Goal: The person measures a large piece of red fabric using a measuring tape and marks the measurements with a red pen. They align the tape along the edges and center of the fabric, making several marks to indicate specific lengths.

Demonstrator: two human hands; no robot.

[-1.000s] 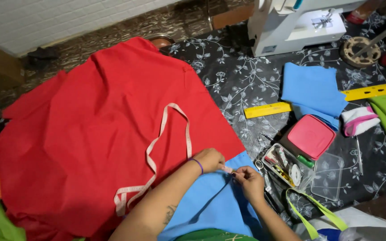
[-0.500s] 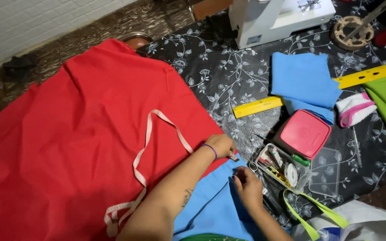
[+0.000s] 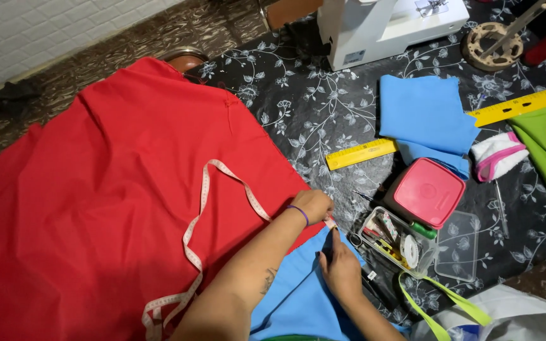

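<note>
Near the bottom centre of the head view, I see my left hand (image 3: 314,205) pinching the end of a pale pink measuring tape (image 3: 222,208), fingers closed on it right at the near right corner of the red cloth (image 3: 108,189). From that pinch the tape loops up and left over the red cloth, bends back down, and ends in a loose coil near the bottom edge. It looks thin, flat and soft, lying slack rather than taut. My right hand (image 3: 341,271) rests just below the left one, flat on a blue cloth (image 3: 298,297), with the index finger pointing up towards the tape end; its fingers hold nothing that I can make out.

The red cloth is wide and lightly creased and covers the left half of the surface, which is draped in a dark floral cover (image 3: 323,107). To the right of my hands sits a clear plastic box (image 3: 396,243) of sewing bits, with a pink lid (image 3: 427,191) just beyond it. Farther off lie a yellow ruler (image 3: 361,153), a folded blue fabric (image 3: 424,117) and a white sewing machine (image 3: 386,25).
</note>
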